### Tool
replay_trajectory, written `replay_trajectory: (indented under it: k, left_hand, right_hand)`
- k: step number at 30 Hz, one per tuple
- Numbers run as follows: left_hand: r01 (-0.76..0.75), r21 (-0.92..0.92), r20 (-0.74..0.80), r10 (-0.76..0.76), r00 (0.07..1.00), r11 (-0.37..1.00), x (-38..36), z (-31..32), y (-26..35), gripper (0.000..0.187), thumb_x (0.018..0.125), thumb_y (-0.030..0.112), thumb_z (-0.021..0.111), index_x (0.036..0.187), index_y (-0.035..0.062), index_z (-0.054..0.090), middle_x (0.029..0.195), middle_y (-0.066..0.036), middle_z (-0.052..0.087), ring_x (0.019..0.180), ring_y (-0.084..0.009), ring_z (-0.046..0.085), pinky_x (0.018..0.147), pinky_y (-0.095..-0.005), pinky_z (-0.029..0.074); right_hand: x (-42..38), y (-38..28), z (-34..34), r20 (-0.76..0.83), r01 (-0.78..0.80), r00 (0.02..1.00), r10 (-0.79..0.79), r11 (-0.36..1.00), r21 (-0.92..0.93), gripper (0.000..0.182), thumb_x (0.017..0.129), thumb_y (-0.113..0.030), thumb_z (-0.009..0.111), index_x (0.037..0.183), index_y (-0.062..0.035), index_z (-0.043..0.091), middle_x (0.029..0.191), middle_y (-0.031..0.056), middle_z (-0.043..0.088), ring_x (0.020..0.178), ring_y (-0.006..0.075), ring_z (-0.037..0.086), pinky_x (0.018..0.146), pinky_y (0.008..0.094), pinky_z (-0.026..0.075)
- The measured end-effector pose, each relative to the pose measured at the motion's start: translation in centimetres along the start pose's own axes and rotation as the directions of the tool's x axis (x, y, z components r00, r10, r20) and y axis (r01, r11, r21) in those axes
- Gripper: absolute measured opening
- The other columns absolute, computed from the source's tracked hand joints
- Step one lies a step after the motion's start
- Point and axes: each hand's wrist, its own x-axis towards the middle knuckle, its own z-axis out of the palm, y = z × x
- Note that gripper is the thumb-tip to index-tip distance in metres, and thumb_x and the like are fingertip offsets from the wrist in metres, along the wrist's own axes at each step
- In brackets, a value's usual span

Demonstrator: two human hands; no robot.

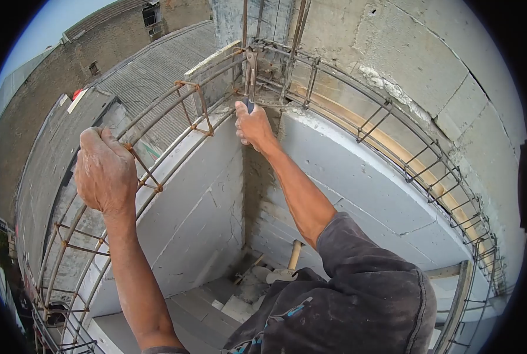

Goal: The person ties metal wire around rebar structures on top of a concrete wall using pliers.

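Observation:
My right hand (255, 125) is closed round the dark-gripped handles of a pair of pincers (251, 74). Their jaws point up into the corner, where the bars of two rebar cages meet beside upright bars (293, 44). On the left, my left hand (105, 171) has its fingers curled over the top of the rusty rebar cage (168, 110); the fingertips are hidden behind the hand. This cage runs along the top of the left block wall (187, 206). A second, darker rebar cage (387, 107) curves away along the right block wall (358, 183).
A concrete wall (417, 65) rises behind the right cage, with a wooden board (334, 112) along its foot. Beyond the left wall lies a corrugated roof (163, 68). Below me, a wooden handle (295, 255) leans among rubble (240, 307) in the corner.

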Motion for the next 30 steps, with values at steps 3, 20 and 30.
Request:
replay_trajectory:
  k: [3,20,30]
  left_hand:
    - [0.004,0.014,-0.017,-0.004,1.0,1.0,0.4,0.2,-0.4,0.017,0.097,0.027,0.059,0.095,0.0099,0.058,0.068,-0.006,0.062,0.062,-0.025,0.062,0.06,-0.0427,0.048]
    - [-0.053,0.069,-0.026,0.055,0.998,0.996,0.6,0.5,0.2,0.015,0.098,0.025,0.059,0.094,0.011,0.057,0.07,-0.007,0.062,0.064,-0.0258,0.064,0.056,-0.0409,0.047]
    - [0.009,0.041,0.013,-0.009,1.0,0.999,0.2,0.5,0.4,0.019,0.101,0.028,0.054,0.098,0.0096,0.057,0.076,-0.009,0.066,0.07,-0.0292,0.066,0.062,-0.0437,0.048]
  right_hand:
    - [-0.3,0.8,0.0,0.21,-0.279,0.909,0.36,0.9,-0.335,0.041,0.101,-0.046,0.055,0.086,-0.0087,0.049,0.057,-0.004,0.043,0.041,0.0078,0.043,0.034,0.0264,0.035]
    - [-0.8,4.3,0.4,0.218,-0.565,0.802,0.556,0.825,-0.027,0.041,0.102,-0.047,0.051,0.081,-0.014,0.041,0.058,-0.0046,0.035,0.04,0.0078,0.033,0.035,0.0248,0.026]
    - [-1.2,5.9,2.0,0.227,-0.57,0.802,0.552,0.822,0.017,0.042,0.103,-0.045,0.052,0.076,-0.0153,0.04,0.056,-0.0058,0.035,0.039,0.0063,0.032,0.034,0.0249,0.025]
